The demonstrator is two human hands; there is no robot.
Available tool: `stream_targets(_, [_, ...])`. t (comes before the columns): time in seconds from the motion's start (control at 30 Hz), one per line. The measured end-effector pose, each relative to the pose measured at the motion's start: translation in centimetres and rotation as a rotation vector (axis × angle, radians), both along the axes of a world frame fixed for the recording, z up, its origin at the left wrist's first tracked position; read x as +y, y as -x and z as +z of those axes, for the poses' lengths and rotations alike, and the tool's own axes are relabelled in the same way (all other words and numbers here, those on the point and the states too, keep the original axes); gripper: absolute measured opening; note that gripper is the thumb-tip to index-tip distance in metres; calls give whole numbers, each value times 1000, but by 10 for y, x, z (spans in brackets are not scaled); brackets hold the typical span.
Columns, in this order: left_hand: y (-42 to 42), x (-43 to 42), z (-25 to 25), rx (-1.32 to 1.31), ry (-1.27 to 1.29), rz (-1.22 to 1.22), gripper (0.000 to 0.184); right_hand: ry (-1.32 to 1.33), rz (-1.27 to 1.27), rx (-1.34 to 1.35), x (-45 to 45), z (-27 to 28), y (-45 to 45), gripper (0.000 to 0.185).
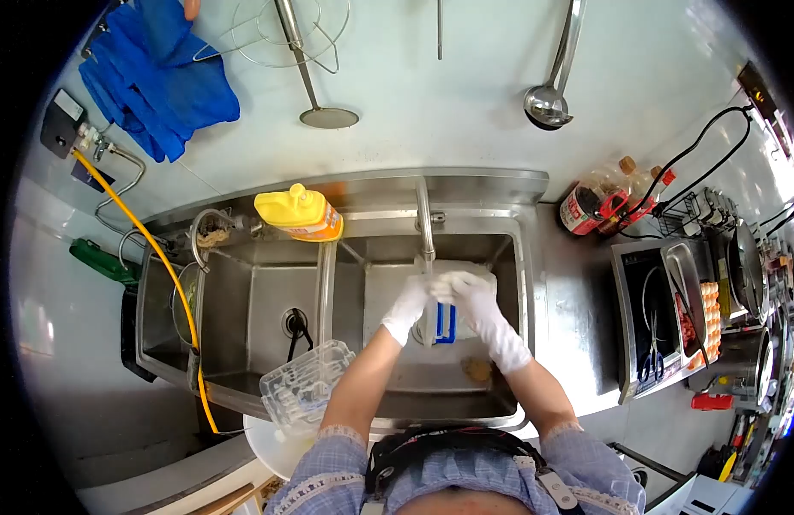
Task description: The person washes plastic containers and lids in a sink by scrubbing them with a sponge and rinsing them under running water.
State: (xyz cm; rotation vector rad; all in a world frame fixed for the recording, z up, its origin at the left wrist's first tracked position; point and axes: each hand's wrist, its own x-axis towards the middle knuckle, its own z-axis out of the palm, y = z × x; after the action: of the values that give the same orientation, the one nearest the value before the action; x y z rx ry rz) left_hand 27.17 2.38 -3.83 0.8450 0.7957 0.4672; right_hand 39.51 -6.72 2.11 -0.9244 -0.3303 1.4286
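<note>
Under the tap (425, 219), over the right sink basin (388, 378), my two white-gloved hands meet. My left hand (410, 305) comes in from the left and touches my right hand (470, 300) at the fingertips. The fingers of both look curled together; whether anything small lies between them is hidden. Just below the hands, a blue handle-like piece (446, 324) shows on a pale container whose shape is partly covered. A whitish sheet-like thing (478, 270) lies behind them. A yellowish-brown lump (477, 369) rests on the basin floor.
A yellow jug (298, 215) stands on the divider behind the left basin (272, 300). A clear plastic carton (307, 386) leans at the front edge. A yellow hose (169, 266) crosses the left side. Bottles (581, 206) and a tray of eggs (711, 318) are on the right.
</note>
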Motion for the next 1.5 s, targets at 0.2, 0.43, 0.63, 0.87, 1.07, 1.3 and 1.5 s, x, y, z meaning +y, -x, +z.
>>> stream_targets(0.2, [13,-16,13,393,-224,-4,19,2,181,785,84,-25,16,19])
stream_targets(0.43, [16,-9,-16,497,-302,73,21,36,62,701,96,-10,33,35])
stream_targets(0.63, [3,-5,-3,438,-155,208,21,166,-64,466,95,5,43,36])
stream_targets(0.87, [-13,7,18,177,18,98,23,166,-375,-982,19,11,3,16])
stream_targets(1.07, [-40,27,2,644,-356,64,58,305,-68,-1041,-37,-31,3,28])
stream_targets(1.3, [-61,25,19,568,-401,236,48,375,-79,-902,-9,-28,12,27])
stream_targets(1.5, [-22,44,-1,475,18,150,38,282,244,-940,-6,-4,8,29])
